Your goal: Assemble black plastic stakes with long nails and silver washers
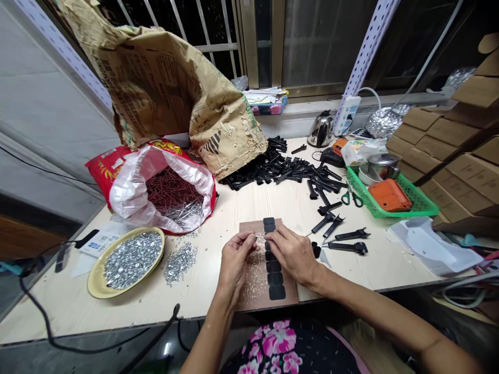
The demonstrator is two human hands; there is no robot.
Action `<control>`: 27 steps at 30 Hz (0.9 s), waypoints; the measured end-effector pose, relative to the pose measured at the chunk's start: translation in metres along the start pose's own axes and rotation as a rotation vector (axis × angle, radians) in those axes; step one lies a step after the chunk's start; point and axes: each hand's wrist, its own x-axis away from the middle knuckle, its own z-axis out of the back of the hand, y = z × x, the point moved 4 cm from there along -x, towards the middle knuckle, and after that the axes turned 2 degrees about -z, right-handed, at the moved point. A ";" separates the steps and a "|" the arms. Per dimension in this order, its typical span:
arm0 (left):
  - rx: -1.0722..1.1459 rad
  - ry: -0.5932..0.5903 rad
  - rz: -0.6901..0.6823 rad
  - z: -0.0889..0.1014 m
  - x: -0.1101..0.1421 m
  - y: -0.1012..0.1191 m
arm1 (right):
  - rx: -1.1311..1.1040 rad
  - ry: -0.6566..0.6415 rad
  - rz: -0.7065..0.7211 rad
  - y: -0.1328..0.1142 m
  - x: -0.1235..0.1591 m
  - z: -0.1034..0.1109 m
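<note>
My left hand point(235, 255) is closed in a pinch, thumb against forefinger, on a thin silvery metal pin point(260, 237). The pin's other end runs into the closed fingertips of my right hand point(293, 253). Both hands are above a brown board point(286, 228) at the table's front edge. Black rounded pads point(275, 279) lie in a column on it, partly covered by my right hand. Small pale bits point(253, 283) are scattered over the board's left side. Just right of my right hand lie several black plastic handle-like parts point(348, 248), some with thin metal rods.
Left stand a yellow bowl of metal washers point(132, 259), a loose washer pile point(180, 262) and a red bag point(105, 169) of long screws. A brown paper sack point(230, 130) spills black parts point(288, 169). Scissors point(352, 197), a green basket point(423, 206) and cardboard boxes point(463, 166) are right.
</note>
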 end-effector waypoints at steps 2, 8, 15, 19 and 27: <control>-0.018 -0.020 0.031 -0.001 -0.003 -0.002 | 0.087 0.028 0.045 0.001 0.000 0.001; -0.113 -0.042 0.030 -0.004 -0.005 -0.002 | 0.262 0.013 0.194 0.007 -0.004 0.004; -0.126 -0.082 0.050 -0.007 -0.008 -0.002 | 0.226 0.007 0.256 0.012 -0.008 0.003; -0.173 -0.067 0.003 -0.003 -0.009 -0.003 | 0.245 0.009 0.261 0.013 -0.009 -0.001; -0.075 -0.065 0.044 -0.002 -0.008 -0.006 | 0.239 0.015 0.298 0.010 -0.009 -0.008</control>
